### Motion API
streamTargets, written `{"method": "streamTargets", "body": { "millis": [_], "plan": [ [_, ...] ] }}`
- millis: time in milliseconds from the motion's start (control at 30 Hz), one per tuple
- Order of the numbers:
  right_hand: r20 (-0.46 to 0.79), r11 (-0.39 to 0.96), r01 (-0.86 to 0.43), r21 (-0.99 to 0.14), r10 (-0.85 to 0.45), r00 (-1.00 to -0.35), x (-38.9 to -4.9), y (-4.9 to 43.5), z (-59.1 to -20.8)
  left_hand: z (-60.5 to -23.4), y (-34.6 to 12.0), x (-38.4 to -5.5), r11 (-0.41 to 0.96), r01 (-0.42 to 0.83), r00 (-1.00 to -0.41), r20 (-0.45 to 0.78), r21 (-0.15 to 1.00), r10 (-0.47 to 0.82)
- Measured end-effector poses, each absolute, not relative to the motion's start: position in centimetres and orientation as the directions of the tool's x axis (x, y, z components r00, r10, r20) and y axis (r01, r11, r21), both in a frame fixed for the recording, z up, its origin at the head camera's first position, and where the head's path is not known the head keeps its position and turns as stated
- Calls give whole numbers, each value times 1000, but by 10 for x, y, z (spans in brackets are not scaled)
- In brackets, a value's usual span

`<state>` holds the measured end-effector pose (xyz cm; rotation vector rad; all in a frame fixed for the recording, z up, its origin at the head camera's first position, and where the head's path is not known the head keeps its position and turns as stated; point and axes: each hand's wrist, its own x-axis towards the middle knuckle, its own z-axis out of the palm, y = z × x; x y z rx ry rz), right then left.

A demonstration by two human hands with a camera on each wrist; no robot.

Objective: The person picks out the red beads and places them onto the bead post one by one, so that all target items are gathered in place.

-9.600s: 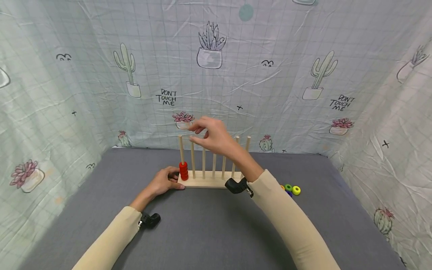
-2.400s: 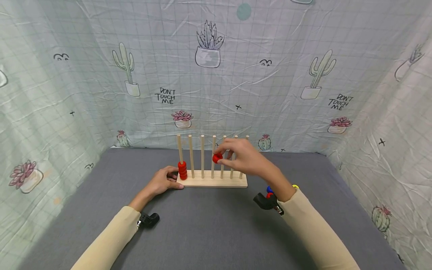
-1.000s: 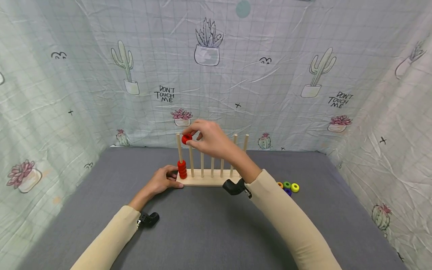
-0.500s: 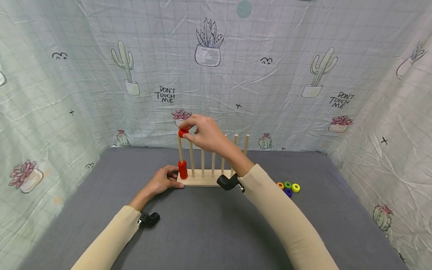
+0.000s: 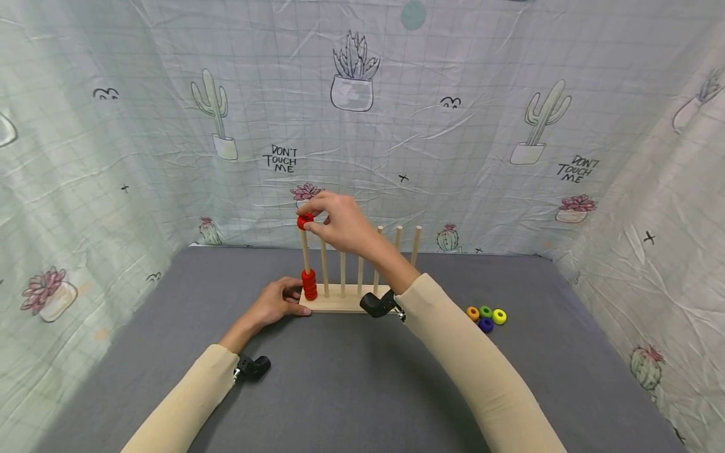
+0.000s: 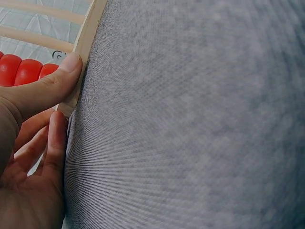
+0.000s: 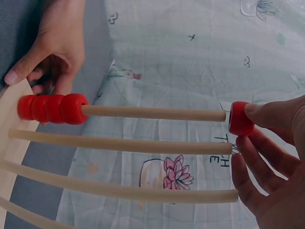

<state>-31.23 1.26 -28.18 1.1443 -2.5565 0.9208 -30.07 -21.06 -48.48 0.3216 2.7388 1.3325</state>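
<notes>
My right hand pinches a red bead between thumb and fingers. In the right wrist view the bead sits right at the tip of the leftmost peg, lined up with it. Several red beads are stacked at the foot of that same peg. The wooden base carries a row of upright pegs, some partly hidden behind my right arm. My left hand grips the left end of the base, its thumb on the front edge and its fingers behind and below.
Orange, green, yellow and blue beads lie together on the grey table, right of the base. A patterned curtain hangs behind and along both sides.
My right hand has brought the red bead from over the base's middle up and left to the top of the leftmost peg. The left hand stays on the base.
</notes>
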Motion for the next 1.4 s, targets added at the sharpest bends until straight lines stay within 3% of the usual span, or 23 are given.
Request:
{"method": "streamTargets", "body": {
  "millis": [733, 1400],
  "plan": [
    [365, 520, -699, -490, -606, -707, -313, 8, -285, -486, -211, -300, 584, 155, -974, 25, 796, 225],
    [416, 499, -736, -459, -611, -674, -311, 25, -286, -485, -209, -299, 586, 163, -974, 35, 794, 223]
  ]
}}
